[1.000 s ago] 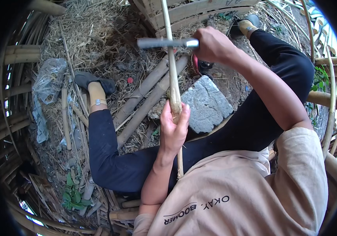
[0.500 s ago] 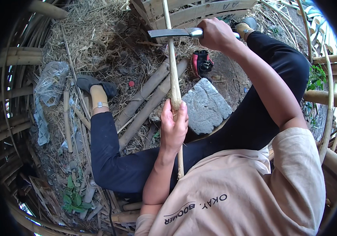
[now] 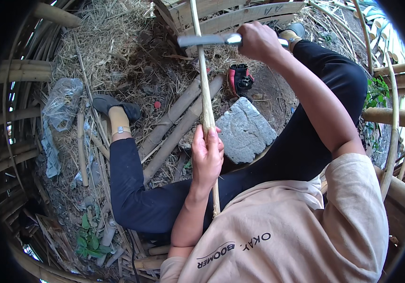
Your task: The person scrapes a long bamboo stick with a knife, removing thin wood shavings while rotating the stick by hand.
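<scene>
Knife work: you seem to be shaving the stick (image 3: 204,85); another stroke would call for a firm hold and an even blade angle.
Stick: runs from your shirt (image 3: 297,219) past the top edge.
Left hand (image 3: 207,153): fingers curled around the stick.
Right hand (image 3: 259,42): fingers wrapped around the knife (image 3: 217,39), its blurred blade crossing the stick; contact, you cannot tell.
Ground: dirt (image 3: 278,92), straw (image 3: 101,52), stone block (image 3: 245,129), bamboo poles (image 3: 179,111).
Enclosure: bamboo rails (image 3: 23,75) flank you.
</scene>
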### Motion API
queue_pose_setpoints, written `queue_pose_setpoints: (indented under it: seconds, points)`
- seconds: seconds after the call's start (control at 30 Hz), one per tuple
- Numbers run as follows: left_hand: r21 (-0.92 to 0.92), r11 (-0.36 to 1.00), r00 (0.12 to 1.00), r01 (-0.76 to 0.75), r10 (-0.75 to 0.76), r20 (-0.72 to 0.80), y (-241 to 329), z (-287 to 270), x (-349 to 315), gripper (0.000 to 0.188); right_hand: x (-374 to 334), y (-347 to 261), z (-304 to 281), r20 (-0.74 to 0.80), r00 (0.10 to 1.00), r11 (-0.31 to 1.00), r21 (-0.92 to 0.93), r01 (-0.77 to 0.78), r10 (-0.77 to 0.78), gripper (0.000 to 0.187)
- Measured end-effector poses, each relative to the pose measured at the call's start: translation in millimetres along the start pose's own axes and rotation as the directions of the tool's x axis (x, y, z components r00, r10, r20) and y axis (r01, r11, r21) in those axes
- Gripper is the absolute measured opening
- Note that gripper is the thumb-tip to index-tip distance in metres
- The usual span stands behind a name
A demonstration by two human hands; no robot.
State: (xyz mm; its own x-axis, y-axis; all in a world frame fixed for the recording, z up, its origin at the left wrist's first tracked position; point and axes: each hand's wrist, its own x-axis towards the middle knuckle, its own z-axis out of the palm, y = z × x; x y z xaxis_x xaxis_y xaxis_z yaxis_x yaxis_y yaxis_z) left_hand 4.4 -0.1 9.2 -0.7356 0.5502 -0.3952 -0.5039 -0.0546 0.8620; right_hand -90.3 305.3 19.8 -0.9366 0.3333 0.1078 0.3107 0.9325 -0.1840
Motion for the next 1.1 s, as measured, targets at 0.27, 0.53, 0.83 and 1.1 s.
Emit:
queue_pose_setpoints:
  seconds: [0.27,0.53,0.83,1.1]
  points:
    - [0.005,1.0,1.0,0.002,-0.002,-0.014,0,-2,-1,0.023,-6,16,-39,-0.048,0.993,0.979,0.18,-0.097,0.108,0.028]
    - [0.019,0.999,1.0,0.025,-0.025,0.002,5,0,2,0.021,-25,-15,1,0.131,0.982,0.983,0.144,0.115,-0.134,0.021]
    - [0.011,0.999,1.0,0.03,-0.03,0.002,4,5,0,0.023,-4,6,4,-0.014,0.999,0.997,0.062,0.042,-0.042,0.023]
    - [-0.02,0.997,0.997,0.076,-0.075,0.007,7,1,4,0.023,-10,5,3,-0.032,0.993,0.985,0.127,0.113,-0.11,0.022]
